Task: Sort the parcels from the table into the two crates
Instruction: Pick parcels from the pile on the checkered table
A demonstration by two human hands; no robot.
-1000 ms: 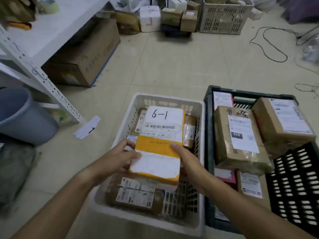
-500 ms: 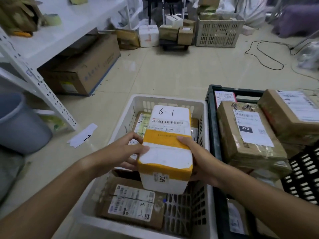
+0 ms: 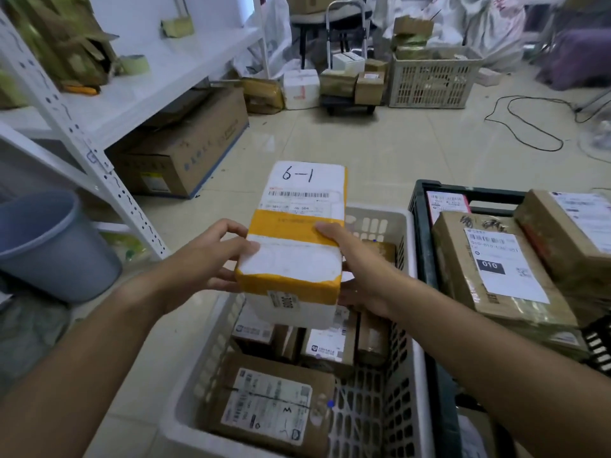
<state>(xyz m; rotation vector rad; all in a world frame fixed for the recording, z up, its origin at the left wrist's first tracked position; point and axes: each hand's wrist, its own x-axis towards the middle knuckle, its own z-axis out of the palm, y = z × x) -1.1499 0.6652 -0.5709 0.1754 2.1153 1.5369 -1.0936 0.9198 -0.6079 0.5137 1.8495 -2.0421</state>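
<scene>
White crate (image 3: 408, 325) and dark crate (image 3: 426, 246) side by side on floor, both holding parcels. Foam parcel (image 3: 299, 239) marked "6-1", yellow-taped, above white crate, gripped between left hand (image 3: 211, 256) and right hand (image 3: 358, 269).

At nine o'clock we see a grey bin (image 3: 49, 246); at eleven, a white shelf (image 3: 158, 81) over a large cardboard box (image 3: 185, 153); at two, a black cable (image 3: 529, 127).
</scene>
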